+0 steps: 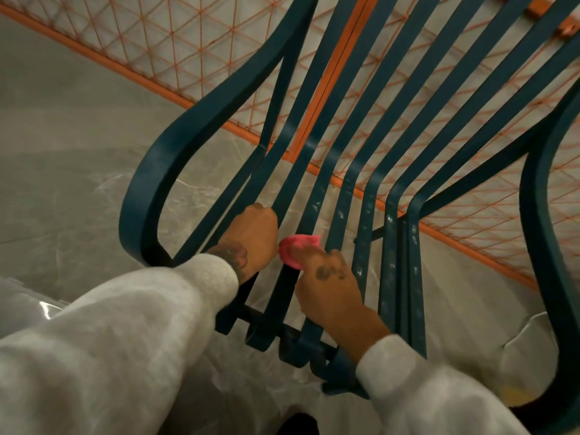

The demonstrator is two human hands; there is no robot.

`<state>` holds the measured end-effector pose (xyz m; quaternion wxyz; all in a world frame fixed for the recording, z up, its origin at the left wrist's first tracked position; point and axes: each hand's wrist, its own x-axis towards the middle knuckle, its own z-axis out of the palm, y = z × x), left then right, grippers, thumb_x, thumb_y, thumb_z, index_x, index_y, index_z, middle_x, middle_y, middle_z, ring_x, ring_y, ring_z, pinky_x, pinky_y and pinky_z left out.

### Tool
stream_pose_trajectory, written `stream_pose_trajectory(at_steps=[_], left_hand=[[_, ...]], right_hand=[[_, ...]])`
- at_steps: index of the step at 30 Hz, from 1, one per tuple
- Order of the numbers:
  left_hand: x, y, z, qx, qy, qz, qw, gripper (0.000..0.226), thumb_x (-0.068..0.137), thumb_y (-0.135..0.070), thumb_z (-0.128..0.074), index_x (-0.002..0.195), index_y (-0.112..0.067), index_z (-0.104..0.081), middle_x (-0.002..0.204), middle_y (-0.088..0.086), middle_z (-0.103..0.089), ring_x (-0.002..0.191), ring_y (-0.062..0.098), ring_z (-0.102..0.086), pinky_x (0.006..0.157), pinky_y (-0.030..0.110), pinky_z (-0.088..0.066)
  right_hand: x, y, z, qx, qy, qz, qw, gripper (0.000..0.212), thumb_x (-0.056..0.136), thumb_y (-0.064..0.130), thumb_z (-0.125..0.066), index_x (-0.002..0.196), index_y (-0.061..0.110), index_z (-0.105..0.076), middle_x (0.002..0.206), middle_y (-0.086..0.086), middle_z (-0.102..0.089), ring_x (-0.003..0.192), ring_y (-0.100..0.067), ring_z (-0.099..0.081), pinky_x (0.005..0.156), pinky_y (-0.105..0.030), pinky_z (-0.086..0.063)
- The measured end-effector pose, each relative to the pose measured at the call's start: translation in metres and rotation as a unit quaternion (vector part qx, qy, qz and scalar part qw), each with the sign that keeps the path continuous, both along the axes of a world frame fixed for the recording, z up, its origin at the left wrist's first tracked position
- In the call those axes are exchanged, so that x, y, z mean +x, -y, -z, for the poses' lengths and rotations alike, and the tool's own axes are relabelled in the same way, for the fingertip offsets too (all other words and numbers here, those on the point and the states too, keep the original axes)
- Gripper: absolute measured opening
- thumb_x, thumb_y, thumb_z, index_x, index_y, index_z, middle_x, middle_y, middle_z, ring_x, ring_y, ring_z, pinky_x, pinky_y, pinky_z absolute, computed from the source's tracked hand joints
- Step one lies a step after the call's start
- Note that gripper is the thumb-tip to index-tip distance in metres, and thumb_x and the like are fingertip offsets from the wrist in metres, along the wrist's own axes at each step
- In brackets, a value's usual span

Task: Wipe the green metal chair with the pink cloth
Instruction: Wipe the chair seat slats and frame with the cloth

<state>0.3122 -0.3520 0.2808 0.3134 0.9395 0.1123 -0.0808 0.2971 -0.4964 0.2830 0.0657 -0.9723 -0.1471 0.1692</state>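
Before orange mesh (188, 36), the green metal chair (133, 202) is gripped by the left hand (251, 237); the pink cloth (298, 246), pinched by the right hand (326, 284), may be snagged between slats (340, 211).

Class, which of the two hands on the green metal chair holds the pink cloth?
The right hand: it pinches the crumpled pink cloth against a slat of the green metal chair, while the left hand grips a bare slat.
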Motion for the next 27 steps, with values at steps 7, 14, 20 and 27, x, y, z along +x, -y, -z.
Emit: stream_pose_trajectory(at_steps=[7, 14, 20, 27], left_hand=[[0.003, 0.003, 0.001, 0.006, 0.003, 0.004, 1.000, 0.020, 0.089, -0.017, -0.068, 0.103, -0.003, -0.065, 0.111, 0.013, -0.059, 0.093, 0.025, -0.063, 0.081, 0.029, -0.049], [0.005, 0.001, 0.005, 0.046, 0.001, 0.052, 0.998, 0.021, 0.089, -0.016, -0.067, 0.104, -0.001, -0.063, 0.116, 0.014, -0.056, 0.098, 0.026, -0.061, 0.079, 0.027, -0.046], [0.018, 0.000, -0.005, 0.079, -0.018, 0.076, 0.994, 0.015, 0.088, -0.015, -0.067, 0.080, -0.006, -0.058, 0.092, 0.008, -0.061, 0.069, 0.015, -0.055, 0.063, 0.022, -0.042], [0.055, 0.005, -0.005, 0.101, 0.011, 0.052, 0.994, 0.005, 0.088, -0.012, -0.062, 0.089, -0.007, -0.064, 0.080, 0.006, -0.055, 0.074, 0.025, -0.061, 0.070, 0.032, -0.050]], right_hand=[[0.058, 0.002, -0.009, -0.034, -0.031, 0.062, 0.997, 0.060, 0.098, 0.012, -0.051, 0.152, 0.032, -0.032, 0.137, -0.017, -0.044, 0.122, -0.034, -0.049, 0.104, -0.042, -0.045], [-0.008, 0.002, -0.019, -0.150, -0.021, -0.090, 0.984, 0.042, 0.097, 0.019, -0.047, 0.138, 0.017, -0.043, 0.134, -0.010, -0.052, 0.120, -0.030, -0.043, 0.103, -0.040, -0.041], [0.033, -0.003, -0.022, -0.122, 0.008, -0.068, 0.990, 0.030, 0.099, 0.021, -0.048, 0.127, 0.013, -0.054, 0.123, -0.012, -0.057, 0.114, -0.029, -0.047, 0.092, -0.037, -0.045], [0.139, 0.030, -0.040, 0.195, -0.042, 0.170, 0.965, 0.027, 0.100, 0.038, -0.055, 0.119, 0.023, -0.067, 0.079, -0.012, -0.071, 0.058, -0.024, -0.068, 0.051, -0.030, -0.053]])
